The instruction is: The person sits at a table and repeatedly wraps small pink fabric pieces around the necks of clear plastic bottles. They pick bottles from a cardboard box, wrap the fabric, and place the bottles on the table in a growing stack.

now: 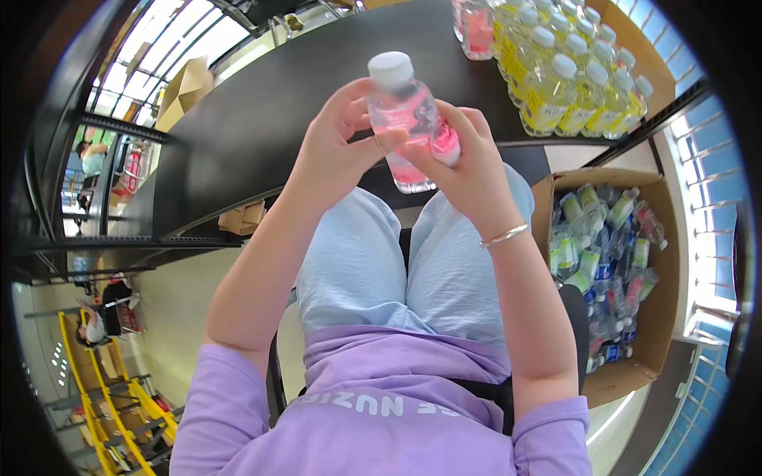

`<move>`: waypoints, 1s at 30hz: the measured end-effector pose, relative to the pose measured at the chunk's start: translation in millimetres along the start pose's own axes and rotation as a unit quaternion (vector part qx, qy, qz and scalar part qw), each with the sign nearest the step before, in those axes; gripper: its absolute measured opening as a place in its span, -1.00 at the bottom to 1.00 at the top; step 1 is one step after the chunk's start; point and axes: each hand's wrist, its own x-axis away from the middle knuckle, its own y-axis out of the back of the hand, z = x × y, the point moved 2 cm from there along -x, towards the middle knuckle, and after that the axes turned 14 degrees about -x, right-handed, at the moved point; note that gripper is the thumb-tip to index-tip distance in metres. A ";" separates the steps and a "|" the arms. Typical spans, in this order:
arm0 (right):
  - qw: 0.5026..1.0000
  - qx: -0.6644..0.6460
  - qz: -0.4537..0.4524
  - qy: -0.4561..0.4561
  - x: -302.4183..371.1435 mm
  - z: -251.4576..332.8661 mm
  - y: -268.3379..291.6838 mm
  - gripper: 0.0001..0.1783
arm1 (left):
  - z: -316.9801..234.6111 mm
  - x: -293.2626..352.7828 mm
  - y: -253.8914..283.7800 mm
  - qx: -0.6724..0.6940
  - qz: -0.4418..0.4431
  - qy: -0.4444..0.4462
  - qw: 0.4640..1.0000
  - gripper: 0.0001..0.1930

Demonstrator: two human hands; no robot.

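Observation:
A clear plastic bottle (402,115) with a white cap and a pink label is held upright above my lap, at the table's near edge. My left hand (341,147) is closed around its left side, thumb across the front. In the fingers of my right hand (475,163) sits a crumpled pink-and-white bundle (446,144), perhaps rolled label film; its exact kind is hard to make out. The right thumb reaches over to the bottle's label. My fingers partly cover both things.
Several white-capped bottles with yellow labels (552,95) stand at the far right of the black table (262,103), beside a pink-labelled bottle (476,32). On the floor to my right, a cardboard box (655,317) holds many bottles. Yellow metal frames (95,373) are at far left.

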 end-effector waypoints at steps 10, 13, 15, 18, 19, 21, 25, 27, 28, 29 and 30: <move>0.991 0.007 -0.111 -0.078 -4.7 -67.9 7.1 -0.35 | 49.1 -63.0 -48.0 -0.030 0.006 0.048 0.998 -0.38; 0.990 0.010 -0.127 -0.063 -11.9 -81.1 8.9 -0.34 | 56.2 -79.0 -60.9 -0.015 0.013 0.041 0.999 -0.38; 0.987 -0.001 -0.146 -0.062 -17.8 -86.4 10.0 -0.37 | 60.1 -89.6 -65.4 -0.018 0.020 0.030 0.999 -0.37; 0.979 -0.026 -0.190 -0.071 -25.8 -92.0 12.1 -0.41 | 66.9 -107.6 -68.2 -0.038 0.041 0.009 0.998 -0.36; 0.975 -0.031 -0.206 -0.074 -27.8 -94.4 12.2 -0.40 | 72.5 -115.2 -68.6 -0.046 0.050 0.000 0.998 -0.35; 0.972 -0.030 -0.219 -0.073 -31.5 -101.0 12.3 -0.39 | 76.1 -130.7 -70.0 -0.070 0.064 -0.016 0.995 -0.34; 0.973 -0.027 -0.209 -0.091 -37.7 -115.9 12.1 -0.37 | 70.1 -160.6 -76.6 -0.186 0.065 -0.014 0.980 -0.34; 0.973 -0.027 -0.205 -0.105 -42.4 -120.6 12.1 -0.34 | 65.1 -171.0 -80.6 -0.237 0.059 -0.005 0.970 -0.34; 0.973 -0.020 -0.203 -0.105 -45.9 -123.4 12.9 -0.32 | 62.9 -175.3 -83.2 -0.244 0.058 -0.005 0.968 -0.34; 0.973 -0.015 -0.202 -0.106 -49.4 -125.1 13.1 -0.30 | 61.7 -179.1 -85.1 -0.253 0.058 -0.005 0.966 -0.34; 0.973 -0.015 -0.199 -0.115 -52.8 -126.6 14.1 -0.27 | 63.6 -183.4 -86.7 -0.246 0.053 0.001 0.968 -0.33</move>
